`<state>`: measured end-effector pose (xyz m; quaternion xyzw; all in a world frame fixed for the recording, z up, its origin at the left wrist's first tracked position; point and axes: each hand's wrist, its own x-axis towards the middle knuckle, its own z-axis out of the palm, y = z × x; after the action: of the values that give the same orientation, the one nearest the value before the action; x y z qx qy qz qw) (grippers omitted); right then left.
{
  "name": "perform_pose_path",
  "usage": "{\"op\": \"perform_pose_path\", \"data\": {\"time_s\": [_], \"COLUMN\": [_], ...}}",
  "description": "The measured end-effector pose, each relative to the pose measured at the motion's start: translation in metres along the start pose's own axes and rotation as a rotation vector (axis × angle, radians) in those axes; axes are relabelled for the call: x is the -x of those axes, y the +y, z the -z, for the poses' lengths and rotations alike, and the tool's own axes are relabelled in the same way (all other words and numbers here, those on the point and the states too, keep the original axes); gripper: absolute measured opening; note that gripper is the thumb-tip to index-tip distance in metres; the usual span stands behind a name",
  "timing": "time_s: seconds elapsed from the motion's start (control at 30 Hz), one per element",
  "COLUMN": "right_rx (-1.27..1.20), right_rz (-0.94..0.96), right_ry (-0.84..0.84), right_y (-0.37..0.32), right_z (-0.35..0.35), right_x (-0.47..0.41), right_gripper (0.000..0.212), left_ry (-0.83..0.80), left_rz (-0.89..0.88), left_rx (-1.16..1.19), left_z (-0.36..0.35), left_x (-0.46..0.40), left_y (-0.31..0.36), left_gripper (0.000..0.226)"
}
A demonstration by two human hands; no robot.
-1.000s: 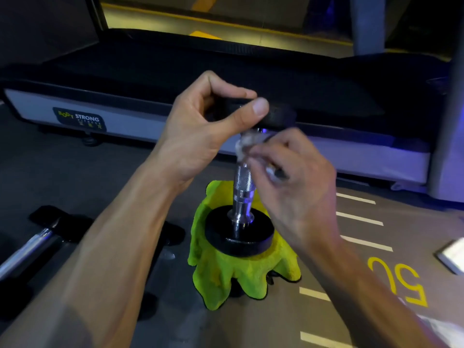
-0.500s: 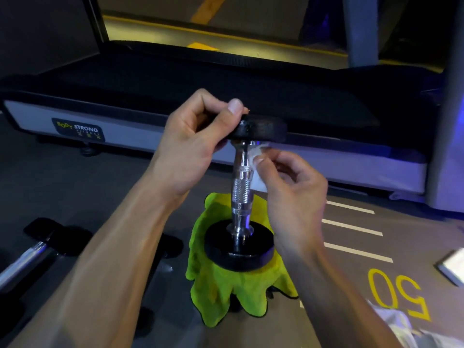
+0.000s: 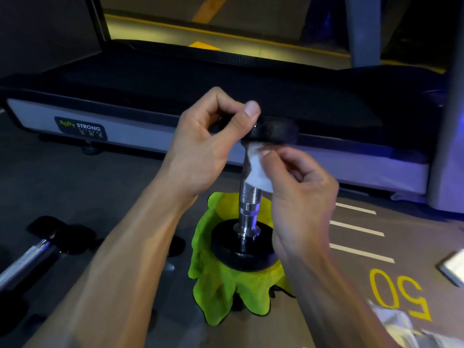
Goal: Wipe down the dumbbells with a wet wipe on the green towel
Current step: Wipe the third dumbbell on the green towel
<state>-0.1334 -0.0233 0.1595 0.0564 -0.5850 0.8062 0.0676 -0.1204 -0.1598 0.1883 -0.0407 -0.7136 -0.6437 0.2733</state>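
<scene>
A dumbbell (image 3: 247, 197) with black ends and a chrome knurled handle stands upright on the crumpled green towel (image 3: 221, 285) on the floor. My left hand (image 3: 200, 144) grips the dumbbell's top black end between thumb and fingers. My right hand (image 3: 298, 187) pinches a small white wet wipe (image 3: 258, 172) and holds it against the upper part of the chrome handle, just under the top end.
A second dumbbell (image 3: 27, 257) lies on the floor at the left. A treadmill deck (image 3: 160, 136) labelled BODY STRONG runs across behind. A white packet (image 3: 452, 267) lies at the right edge, crumpled white wrapping (image 3: 396, 322) at the lower right, beside floor lines and a yellow 50.
The right hand has shifted the wipe along the handle's upper part, and more of the wipe now shows. The left hand keeps its grip on the top end. The camera view moved slightly.
</scene>
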Motion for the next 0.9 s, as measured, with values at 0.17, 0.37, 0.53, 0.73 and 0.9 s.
{"op": "perform_pose_path", "data": {"time_s": [0.17,0.37,0.53,0.73,0.9], "right_rx": [-0.107,0.279,0.426,0.595,1.042], "right_rz": [-0.095,0.006,-0.017,-0.017,-0.016], "right_ry": [-0.013,-0.27,-0.269,-0.093,-0.222], "right_y": [0.002,0.007,0.0,-0.019,-0.025], "right_z": [-0.001,0.024,0.036,0.05,0.035], "right_x": [-0.001,0.007,-0.004,-0.022,-0.037], "right_gripper": [0.011,0.018,0.018,0.05,0.079], "left_ry": [0.018,0.024,0.011,0.007,0.01], "left_rz": [0.025,0.028,-0.002,-0.025,-0.037], "left_rx": [-0.008,-0.01,0.02,0.022,0.042], "left_z": [0.008,0.012,0.007,0.009,0.007], "left_x": [0.004,0.005,0.007,0.011,0.013], "left_y": [0.001,0.001,0.002,0.004,0.005], "left_gripper": [0.019,0.02,0.015,0.013,0.012]}}
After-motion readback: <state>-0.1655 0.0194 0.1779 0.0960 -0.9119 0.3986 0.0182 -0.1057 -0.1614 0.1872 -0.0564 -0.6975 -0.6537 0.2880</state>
